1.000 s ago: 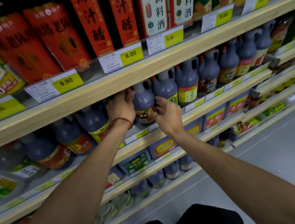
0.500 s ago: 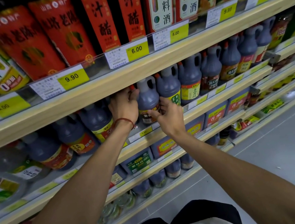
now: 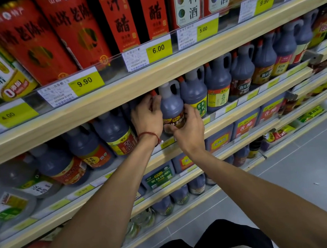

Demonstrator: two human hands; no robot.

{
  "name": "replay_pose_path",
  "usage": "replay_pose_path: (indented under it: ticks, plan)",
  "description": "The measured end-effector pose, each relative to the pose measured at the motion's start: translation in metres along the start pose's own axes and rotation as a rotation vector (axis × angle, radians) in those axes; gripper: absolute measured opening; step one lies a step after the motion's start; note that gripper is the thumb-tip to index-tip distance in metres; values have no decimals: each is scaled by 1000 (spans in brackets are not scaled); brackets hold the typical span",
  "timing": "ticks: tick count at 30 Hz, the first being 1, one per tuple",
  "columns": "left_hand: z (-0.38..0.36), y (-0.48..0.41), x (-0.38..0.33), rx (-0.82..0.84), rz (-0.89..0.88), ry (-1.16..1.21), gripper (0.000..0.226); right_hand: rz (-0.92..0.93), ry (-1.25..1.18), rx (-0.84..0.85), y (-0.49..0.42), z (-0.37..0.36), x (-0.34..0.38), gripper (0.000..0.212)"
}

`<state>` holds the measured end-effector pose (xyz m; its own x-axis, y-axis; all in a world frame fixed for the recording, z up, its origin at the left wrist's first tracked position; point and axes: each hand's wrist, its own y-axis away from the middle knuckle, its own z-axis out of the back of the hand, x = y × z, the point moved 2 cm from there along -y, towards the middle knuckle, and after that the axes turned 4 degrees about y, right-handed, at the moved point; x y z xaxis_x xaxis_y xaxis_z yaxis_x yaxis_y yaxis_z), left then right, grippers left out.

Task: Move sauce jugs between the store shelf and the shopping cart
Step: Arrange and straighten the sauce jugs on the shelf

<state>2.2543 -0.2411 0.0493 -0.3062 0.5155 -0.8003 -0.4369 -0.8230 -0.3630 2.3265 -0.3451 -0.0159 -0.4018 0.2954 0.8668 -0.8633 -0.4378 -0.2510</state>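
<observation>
A dark sauce jug (image 3: 171, 106) with a handle, red cap and brown label stands upright on the wooden store shelf (image 3: 245, 99), in a row of similar jugs. My left hand (image 3: 147, 117), a red string on its wrist, curls around the jug's left side near the neck. On the right, my right hand (image 3: 188, 128) cups the jug's lower body over the label. A jug with a green label (image 3: 195, 96) stands right beside it. No shopping cart is in view.
The upper shelf edge (image 3: 151, 77) with price tags hangs just above the jug's top. More jugs (image 3: 115, 134) stand to the left, tall red cartons (image 3: 74, 31) above, lower shelves with bottles (image 3: 159, 177) below. Grey floor (image 3: 311, 166) lies to the right.
My right hand has closed in from the right onto the jug's lower body. The jug now sits a little further forward between both hands. The view has shifted closer.
</observation>
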Motion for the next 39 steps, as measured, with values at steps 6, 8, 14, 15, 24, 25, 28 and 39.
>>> replay_pose_path:
  ticks: [6,8,14,15,24,25,28,39]
  plan:
    - [-2,-5,6,16,19,49,37,51,31,-13,-1,3,-5,76]
    - [-3,-5,6,7,26,63,34,62,39,-8,-2,4,-5,77]
    - [-3,-1,2,-9,40,106,26,90,71,12,-4,8,-6,77]
    - [-3,0,2,-8,48,118,26,89,71,15,-3,8,-6,77]
    - [6,11,7,177,86,292,39,79,65,71,2,18,-1,66]
    - [10,15,10,149,78,297,40,68,55,69,4,20,-1,61]
    - [31,28,17,-48,36,256,34,39,1,53,15,24,1,45]
    - [64,8,19,-77,-36,-319,32,65,-31,346,30,-6,36,36]
